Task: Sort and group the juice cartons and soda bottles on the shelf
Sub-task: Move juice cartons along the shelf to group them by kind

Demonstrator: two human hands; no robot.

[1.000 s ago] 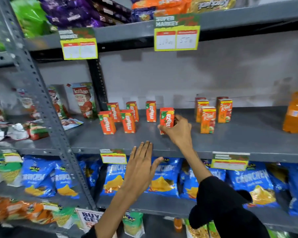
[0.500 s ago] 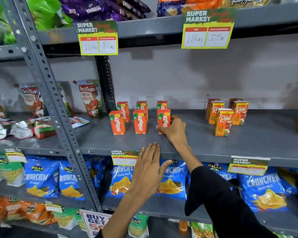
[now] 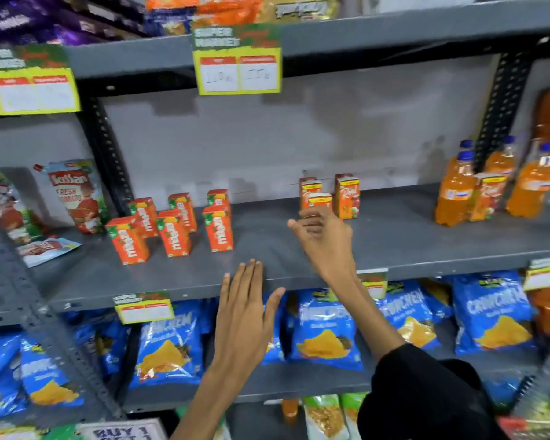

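Your right hand [image 3: 323,239] hovered at the frame's centre with its fingers loosely curled and apart, pinching nothing, just in front of the Real juice cartons [image 3: 346,198]. I counted three of those grouped there, the front one partly hidden behind your fingers. Your left hand [image 3: 245,315] was flat below centre, fingers straight and pressed together, thumb out, its fingertips at the front edge of the grey shelf [image 3: 394,236]. Left of centre stood six orange Maaza cartons [image 3: 218,228] in two rows of three. At the right edge of the frame stood four orange soda bottles [image 3: 454,192] with blue caps, and a fourth Real carton [image 3: 488,196] stood among them, touching the front bottle.
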